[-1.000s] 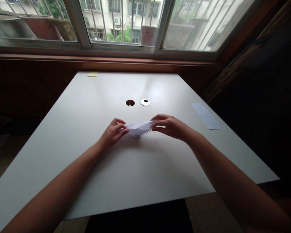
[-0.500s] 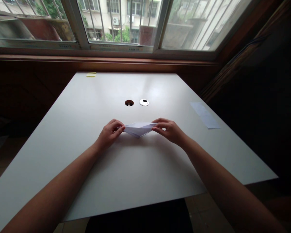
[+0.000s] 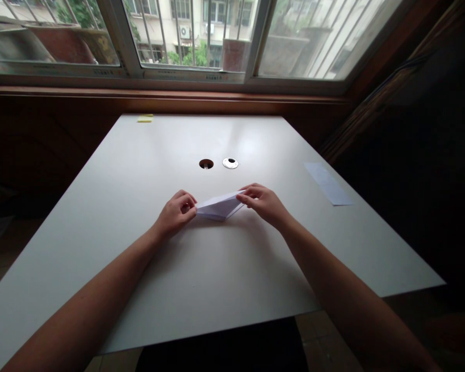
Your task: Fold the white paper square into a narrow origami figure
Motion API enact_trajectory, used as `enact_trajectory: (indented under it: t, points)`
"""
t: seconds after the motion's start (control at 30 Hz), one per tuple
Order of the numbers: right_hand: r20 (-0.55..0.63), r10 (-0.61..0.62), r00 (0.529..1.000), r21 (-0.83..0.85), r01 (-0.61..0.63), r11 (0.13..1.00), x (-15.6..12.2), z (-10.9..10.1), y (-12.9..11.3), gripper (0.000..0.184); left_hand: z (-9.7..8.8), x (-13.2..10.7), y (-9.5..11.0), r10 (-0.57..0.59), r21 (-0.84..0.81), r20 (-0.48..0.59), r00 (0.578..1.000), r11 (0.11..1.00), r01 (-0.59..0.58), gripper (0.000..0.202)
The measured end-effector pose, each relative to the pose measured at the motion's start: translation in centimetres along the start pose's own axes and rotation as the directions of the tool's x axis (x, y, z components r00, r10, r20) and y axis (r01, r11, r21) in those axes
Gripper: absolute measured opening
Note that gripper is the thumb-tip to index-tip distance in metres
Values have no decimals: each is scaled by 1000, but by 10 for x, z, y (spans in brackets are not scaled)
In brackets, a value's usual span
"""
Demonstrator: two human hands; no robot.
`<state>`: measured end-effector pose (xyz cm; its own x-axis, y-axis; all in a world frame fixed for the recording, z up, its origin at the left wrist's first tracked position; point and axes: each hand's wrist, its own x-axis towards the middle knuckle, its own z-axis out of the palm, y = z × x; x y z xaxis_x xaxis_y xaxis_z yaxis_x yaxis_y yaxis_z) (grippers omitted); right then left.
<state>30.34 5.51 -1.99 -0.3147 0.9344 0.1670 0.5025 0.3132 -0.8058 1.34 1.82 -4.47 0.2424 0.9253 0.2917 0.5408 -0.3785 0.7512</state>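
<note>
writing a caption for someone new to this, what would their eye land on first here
Probably the folded white paper, its ends pinched by the left hand and right hand over the middle of the table. Next, perhaps, the dark round hole just beyond it, with a white disc to its right. The bright window along the top also stands out.

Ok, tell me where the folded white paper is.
In the head view, the folded white paper is near picture centre, held between the left hand and right hand, on the near side of the round tabletop hole.
</note>
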Motion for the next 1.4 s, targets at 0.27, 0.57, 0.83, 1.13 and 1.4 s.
enact_trajectory:
  t: [0.27, 0.57, 0.83, 1.13, 1.4]
  points:
    - [-73, -93, 993, -142, 82, 986, 10, 11, -16, 25, 4, -3, -2, 240, 55, 156, 958, 966, -251, 11]
    - [-143, -253, 957, -210, 221, 953, 11, 24, -9, 21, 11, -5, 0, 341, 93, 232, 911, 925, -369, 31]
    - [-157, -234, 960, -66, 226, 972, 12, 36, 8, 57, 15, -4, -1, 396, 240, 323, 860, 844, -479, 48]
    - [-14, -61, 998, 206, 62, 977, 18, 42, 28, 77, 16, -4, -2, 379, 208, 252, 890, 877, -433, 37]
    - [123, -112, 986, 354, 62, 933, 19, 45, 27, 66, 15, 0, -4, 354, 151, 100, 930, 918, -366, 29]
